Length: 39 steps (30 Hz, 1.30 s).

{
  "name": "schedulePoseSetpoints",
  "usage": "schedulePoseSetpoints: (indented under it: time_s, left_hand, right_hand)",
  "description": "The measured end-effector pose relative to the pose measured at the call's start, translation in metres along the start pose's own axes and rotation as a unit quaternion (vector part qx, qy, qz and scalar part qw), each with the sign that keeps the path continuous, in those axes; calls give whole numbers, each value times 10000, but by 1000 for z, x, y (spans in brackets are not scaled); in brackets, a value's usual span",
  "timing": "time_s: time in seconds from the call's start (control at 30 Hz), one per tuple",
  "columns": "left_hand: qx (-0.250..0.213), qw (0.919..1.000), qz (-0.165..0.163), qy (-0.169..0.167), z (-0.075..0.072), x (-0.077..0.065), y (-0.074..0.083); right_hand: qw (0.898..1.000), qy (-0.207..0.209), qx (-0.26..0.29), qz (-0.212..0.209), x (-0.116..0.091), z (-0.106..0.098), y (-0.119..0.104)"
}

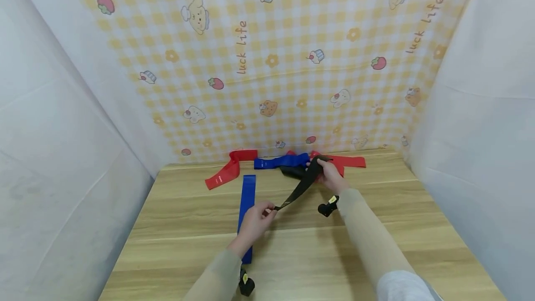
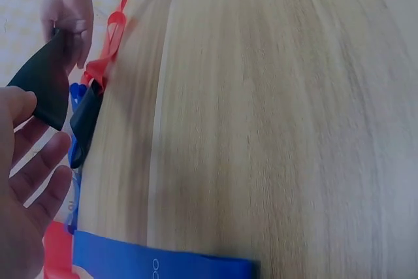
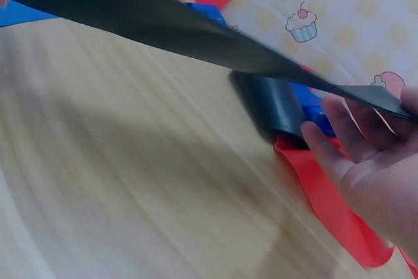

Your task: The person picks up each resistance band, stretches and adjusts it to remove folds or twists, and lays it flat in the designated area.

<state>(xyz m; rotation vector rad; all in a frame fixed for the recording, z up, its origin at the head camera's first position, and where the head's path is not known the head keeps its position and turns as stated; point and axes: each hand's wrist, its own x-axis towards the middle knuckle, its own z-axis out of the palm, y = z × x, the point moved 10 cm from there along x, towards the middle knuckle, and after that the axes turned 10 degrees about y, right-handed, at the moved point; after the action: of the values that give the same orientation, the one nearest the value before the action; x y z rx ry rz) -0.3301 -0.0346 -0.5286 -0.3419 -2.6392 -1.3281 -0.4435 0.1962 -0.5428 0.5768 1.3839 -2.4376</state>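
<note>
A flat black elastic band (image 1: 302, 186) stretches at a slant between both hands above the table. At its near lower end, my left hand (image 1: 254, 223) pinches it between thumb and index finger; the other fingers are loosely bent in the left wrist view. My right hand (image 1: 333, 176) grips the far upper end, where the band (image 3: 163, 24) narrows edge-on toward the thumb. Under that hand lie a second, folded black band (image 3: 266, 104) and a red band (image 1: 354, 161). A long blue band (image 1: 248, 192) lies flat beneath and beside my left hand.
Along the back edge lie another blue band (image 1: 273, 163) and a bent red band (image 1: 229, 171) to its left. A checked cloth (image 1: 271, 82) rises behind the wooden table (image 1: 179, 236), with white sheets at both sides. Small black wrist cameras sit at both wrists.
</note>
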Motion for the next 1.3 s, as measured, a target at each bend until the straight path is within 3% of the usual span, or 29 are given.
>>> schedulePoseSetpoints:
  time_s: [0.17,0.3,0.4,0.53,0.8,0.97,1.13,1.3]
  left_hand:
    - [519,9971,561,-22,-8,-10,9]
    - [821,9906,1085,-136,-12,-20,17]
    - [1186,9789,1652,-216,-13,-30,24]
    - [1708,9559,2375,-258,-13,-46,33]
    - [1876,9337,2946,-793,-6,-76,37]
    - [2008,9248,3011,-1168,1,-83,35]
    - [1975,9307,2635,-1592,9,-84,29]
    - [1998,9346,2149,-2010,17,-85,18]
  right_hand:
    - [9991,-196,-341,144,-6,-5,17]
    - [9989,-51,-374,292,-9,-15,39]
    - [9986,163,-467,203,-9,-27,51]
    - [9982,27,-589,114,-13,-34,65]
    - [9970,-344,-642,251,-24,-39,90]
    - [9946,-165,-1016,93,-28,-46,93]
    - [9874,83,-1575,-155,-29,-55,88]
    - [9787,-23,-2026,-343,-30,-60,80]
